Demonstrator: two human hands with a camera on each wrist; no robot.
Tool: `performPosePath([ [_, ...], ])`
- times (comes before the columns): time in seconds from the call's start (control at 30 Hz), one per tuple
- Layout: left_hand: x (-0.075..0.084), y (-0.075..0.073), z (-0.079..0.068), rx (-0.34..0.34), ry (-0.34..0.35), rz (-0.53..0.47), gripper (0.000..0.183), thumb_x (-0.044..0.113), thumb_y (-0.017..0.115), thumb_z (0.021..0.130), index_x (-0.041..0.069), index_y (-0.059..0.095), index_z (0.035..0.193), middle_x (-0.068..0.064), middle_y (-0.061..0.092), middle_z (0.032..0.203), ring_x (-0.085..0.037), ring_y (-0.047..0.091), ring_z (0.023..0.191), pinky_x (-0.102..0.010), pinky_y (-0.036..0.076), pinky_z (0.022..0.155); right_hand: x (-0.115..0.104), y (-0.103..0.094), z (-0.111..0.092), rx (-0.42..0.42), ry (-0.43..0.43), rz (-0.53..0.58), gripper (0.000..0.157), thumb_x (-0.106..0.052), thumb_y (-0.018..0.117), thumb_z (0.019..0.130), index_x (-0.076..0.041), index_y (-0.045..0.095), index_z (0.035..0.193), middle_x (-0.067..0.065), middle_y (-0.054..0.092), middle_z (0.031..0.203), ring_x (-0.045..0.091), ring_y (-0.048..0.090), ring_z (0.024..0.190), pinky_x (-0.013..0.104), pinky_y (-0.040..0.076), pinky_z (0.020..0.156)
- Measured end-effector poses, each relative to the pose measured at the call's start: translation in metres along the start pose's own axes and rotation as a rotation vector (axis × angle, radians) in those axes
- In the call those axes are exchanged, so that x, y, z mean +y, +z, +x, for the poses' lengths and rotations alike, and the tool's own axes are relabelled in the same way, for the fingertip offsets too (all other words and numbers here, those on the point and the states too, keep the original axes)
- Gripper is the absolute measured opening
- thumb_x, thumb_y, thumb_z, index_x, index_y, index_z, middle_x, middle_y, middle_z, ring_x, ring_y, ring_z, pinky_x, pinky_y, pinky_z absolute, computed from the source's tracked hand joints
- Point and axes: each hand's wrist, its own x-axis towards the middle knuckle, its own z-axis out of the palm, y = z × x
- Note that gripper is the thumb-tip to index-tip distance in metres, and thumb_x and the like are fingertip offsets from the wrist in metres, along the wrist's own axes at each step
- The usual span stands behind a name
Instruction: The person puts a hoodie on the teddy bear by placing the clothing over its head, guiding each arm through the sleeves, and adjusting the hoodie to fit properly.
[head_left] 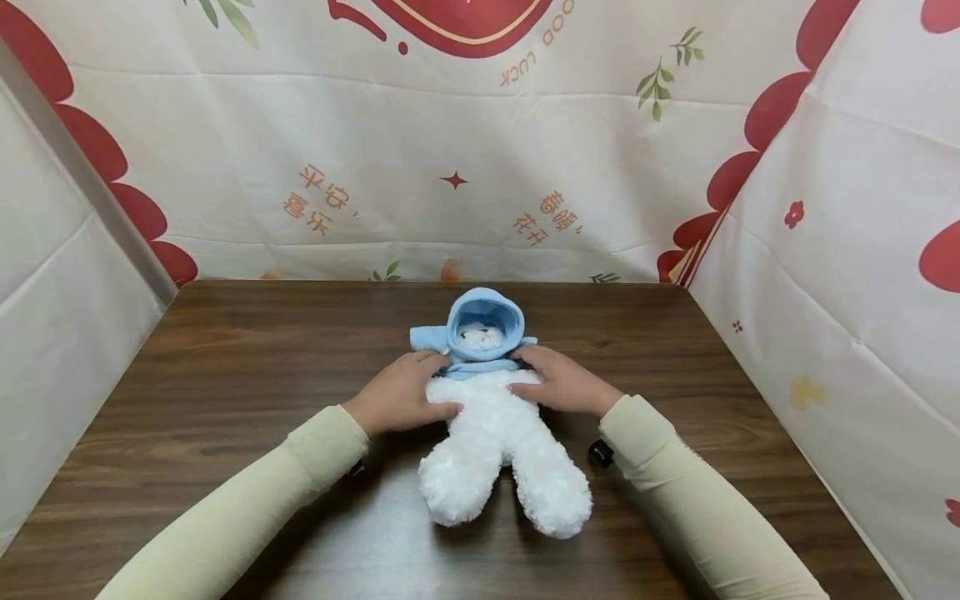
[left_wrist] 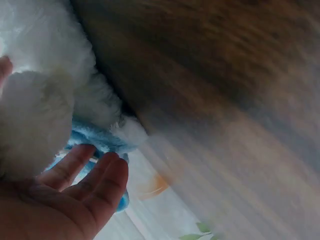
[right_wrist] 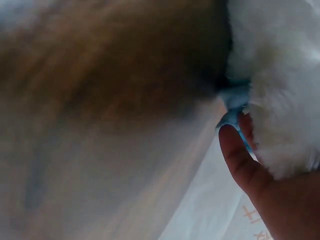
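A white plush toy (head_left: 487,417) lies on its back on the table, legs toward me. A light blue hoodie (head_left: 480,368) is bunched at its neck and upper chest, its hood around the small face. One sleeve (head_left: 429,337) sticks out flat to the left. My left hand (head_left: 401,396) holds the toy's left-hand side, thumb on the belly and fingers by the blue cloth. Opposite, my right hand (head_left: 566,382) holds the other side, thumb on the belly, fingertips at the hoodie's edge. In the left wrist view a fluffy white limb (left_wrist: 37,125) lies between thumb and fingers.
The brown wood-grain table (head_left: 247,367) spreads around the toy on all sides. A printed white cloth (head_left: 420,142) hangs behind its far edge, and more cloth (head_left: 840,275) stands along the right side. A small black object (head_left: 601,452) is by the right cuff.
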Motion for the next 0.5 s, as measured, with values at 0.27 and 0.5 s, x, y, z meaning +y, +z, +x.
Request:
performPosePath([
  [0.27,-0.0021,0.0035,0.0055,0.012,0.084,-0.024,0.037,0.042,0.074,0.086,0.011,0.062,0.103,0.003,0.063,0.092,-0.014,0.056,0.080,-0.035,0.047,0.075,0.0013,0.0083,0.0017,0.008,-0.037,-0.003,0.042,-0.036,0.063,0.098,-0.010,0.058,0.131,0.009,0.056,0.131,0.026,0.050,0.122,0.047,0.042,0.099],
  [0.5,0.0021,0.0045,-0.0004,0.015,0.026,0.000,0.051,0.043,0.072,0.088,0.005,0.063,0.119,-0.009,0.063,0.112,-0.026,0.059,0.100,-0.042,0.048,0.088,-0.0033,0.0085,0.0002,0.017,-0.046,0.008,0.038,-0.036,0.060,0.100,-0.008,0.056,0.126,0.010,0.054,0.126,0.024,0.051,0.114,0.045,0.043,0.094],
])
